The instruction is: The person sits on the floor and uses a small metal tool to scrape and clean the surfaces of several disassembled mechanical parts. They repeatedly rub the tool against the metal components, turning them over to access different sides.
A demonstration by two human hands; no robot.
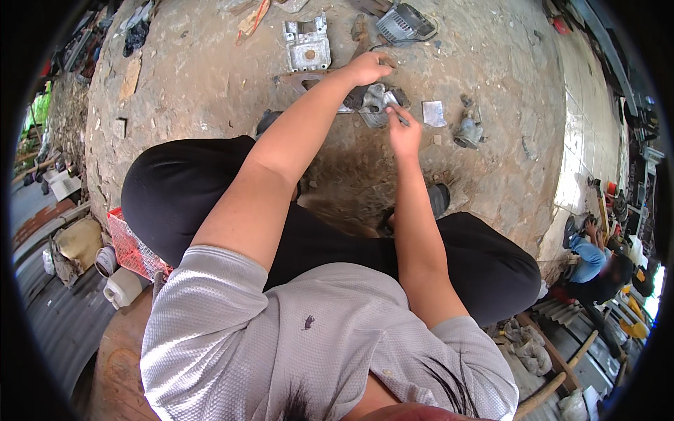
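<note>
My left hand (368,68) reaches above a dark metal stand on the ground, its fingers bent; what is between them, if anything, I cannot make out. Just nearer, a grey cast-metal part (376,98) rests on the stand. My right hand (405,132) is closed around a thin dark rod (402,119), with its fingertips at the right side of the cast part. A silver metal housing (307,45) lies beyond my left forearm. To the right of the cast part is a small pale square of paper (434,114).
A grey motor-like unit (405,27) with a cable lies at the far side. Another small metal part (468,132) sits on the right. By my left knee stand a red plastic basket (130,242) and a white jug (125,288). Another person (593,259) crouches far right.
</note>
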